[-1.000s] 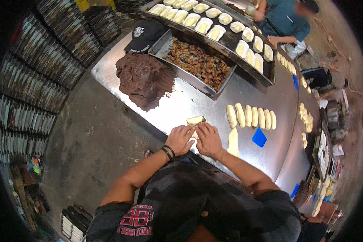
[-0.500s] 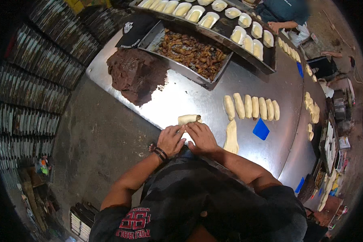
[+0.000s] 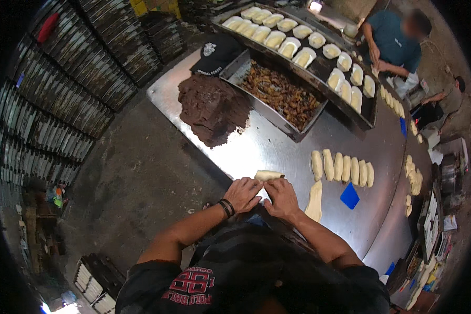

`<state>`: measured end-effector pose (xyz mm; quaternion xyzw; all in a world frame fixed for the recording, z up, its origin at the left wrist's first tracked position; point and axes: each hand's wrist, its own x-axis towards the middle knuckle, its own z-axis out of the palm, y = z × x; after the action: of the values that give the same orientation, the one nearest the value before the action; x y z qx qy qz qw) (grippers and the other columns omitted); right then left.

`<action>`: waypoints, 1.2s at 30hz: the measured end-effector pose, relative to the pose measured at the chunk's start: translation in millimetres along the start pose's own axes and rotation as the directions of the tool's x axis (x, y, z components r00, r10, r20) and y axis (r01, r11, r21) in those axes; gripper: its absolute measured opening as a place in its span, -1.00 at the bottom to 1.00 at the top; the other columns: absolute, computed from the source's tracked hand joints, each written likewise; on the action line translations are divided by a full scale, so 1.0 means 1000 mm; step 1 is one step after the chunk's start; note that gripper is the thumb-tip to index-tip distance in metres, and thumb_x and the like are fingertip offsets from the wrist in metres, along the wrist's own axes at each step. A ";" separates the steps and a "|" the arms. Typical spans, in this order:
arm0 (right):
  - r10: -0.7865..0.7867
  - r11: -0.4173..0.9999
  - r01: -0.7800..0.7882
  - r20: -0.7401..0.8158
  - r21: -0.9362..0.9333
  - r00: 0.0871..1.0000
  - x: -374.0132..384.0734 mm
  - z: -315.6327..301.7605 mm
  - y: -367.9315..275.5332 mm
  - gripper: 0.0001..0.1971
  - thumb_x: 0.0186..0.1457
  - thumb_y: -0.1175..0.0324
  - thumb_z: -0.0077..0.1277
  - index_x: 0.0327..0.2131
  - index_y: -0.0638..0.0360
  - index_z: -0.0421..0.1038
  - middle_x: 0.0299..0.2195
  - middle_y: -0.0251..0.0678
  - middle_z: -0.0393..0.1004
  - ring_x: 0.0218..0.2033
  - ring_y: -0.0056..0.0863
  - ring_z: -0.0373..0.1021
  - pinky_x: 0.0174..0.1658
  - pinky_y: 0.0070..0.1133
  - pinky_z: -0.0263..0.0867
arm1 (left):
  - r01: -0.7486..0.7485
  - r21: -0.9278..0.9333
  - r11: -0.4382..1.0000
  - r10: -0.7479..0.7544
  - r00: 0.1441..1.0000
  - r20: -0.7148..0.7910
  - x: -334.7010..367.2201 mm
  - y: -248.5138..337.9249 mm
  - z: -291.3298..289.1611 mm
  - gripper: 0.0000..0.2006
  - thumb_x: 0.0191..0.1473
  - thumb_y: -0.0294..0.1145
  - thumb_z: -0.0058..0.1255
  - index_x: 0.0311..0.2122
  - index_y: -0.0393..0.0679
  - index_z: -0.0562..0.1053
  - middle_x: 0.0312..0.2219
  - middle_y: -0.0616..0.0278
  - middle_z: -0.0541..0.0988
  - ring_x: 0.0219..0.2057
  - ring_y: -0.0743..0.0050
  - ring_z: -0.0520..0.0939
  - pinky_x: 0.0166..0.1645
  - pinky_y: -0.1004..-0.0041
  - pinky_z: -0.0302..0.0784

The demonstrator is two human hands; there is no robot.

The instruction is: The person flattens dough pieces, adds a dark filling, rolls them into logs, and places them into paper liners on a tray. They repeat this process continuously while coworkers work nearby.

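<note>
At the near edge of the metal table, a pale dough roll [image 3: 267, 175] lies crosswise, with dark filling showing at its right end. My left hand [image 3: 243, 194] presses its curled fingers against the near side of the roll. Beside it, my right hand [image 3: 281, 198] has its fingers on the roll's right part, thumb pointing toward the other thumb. Fingertips partly hide the dough. Right of my hands lies a long flat dough strip [image 3: 314, 202]. Beyond the strip stands a row of several filled dough rolls [image 3: 346, 168], with a blue scraper [image 3: 349, 196] near them.
A dark brown mound of paste [image 3: 212, 110] sits at the table's left, beside a black cap [image 3: 214, 54]. Behind are a metal pan of brown filling [image 3: 312, 118] and a tray [image 3: 319, 73] of dough in white liners. Another person [image 3: 395, 42] handles dough at far right. Stacked trays [image 3: 57, 99] stand left.
The view has shifted, so the table sits lower and further right in it. Both hands stay on the dough roll, fingers drawn slightly closer around it. More of the other person shows.
</note>
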<state>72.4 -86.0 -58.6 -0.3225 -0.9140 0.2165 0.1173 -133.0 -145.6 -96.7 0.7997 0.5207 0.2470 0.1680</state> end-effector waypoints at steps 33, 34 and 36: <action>0.327 0.860 -0.420 -0.318 -0.291 0.890 0.090 0.026 -0.032 -0.30 0.03 0.01 0.02 0.16 0.23 0.19 0.01 0.14 0.25 0.06 0.14 0.18 0.12 -0.05 0.07 | 0.250 0.529 0.811 -0.145 0.962 -0.232 0.132 -0.354 -0.260 -0.57 -0.03 -0.28 0.12 0.01 -0.02 0.41 -0.11 0.21 0.49 -0.03 0.17 0.49 0.08 0.20 0.36; 0.262 0.914 -0.340 -0.321 -0.219 0.910 0.080 0.024 -0.039 -0.23 0.00 -0.06 0.04 0.20 0.22 0.14 -0.03 0.14 0.26 0.03 0.12 0.18 0.11 -0.04 0.05 | 0.230 0.586 0.777 -0.174 0.973 -0.152 0.145 -0.361 -0.259 -0.53 -0.02 -0.24 0.11 0.05 0.01 0.39 -0.08 0.21 0.48 0.00 0.18 0.47 0.11 0.20 0.33; 0.479 0.876 -0.481 -0.163 0.027 0.863 0.062 0.015 -0.043 -0.17 -0.02 0.02 0.15 0.25 0.23 0.08 -0.01 0.07 0.32 0.02 0.01 0.28 0.12 -0.17 0.14 | 0.113 0.674 0.730 -0.124 0.992 -0.032 0.162 -0.368 -0.252 -0.53 -0.04 -0.22 0.12 0.04 0.05 0.38 -0.11 0.26 0.49 -0.03 0.27 0.49 0.11 0.22 0.30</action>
<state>-3.6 -80.6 -47.3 -0.5572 -0.7938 0.2048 0.1324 -497.8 153.3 -47.8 0.7733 0.6234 0.0243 -0.1134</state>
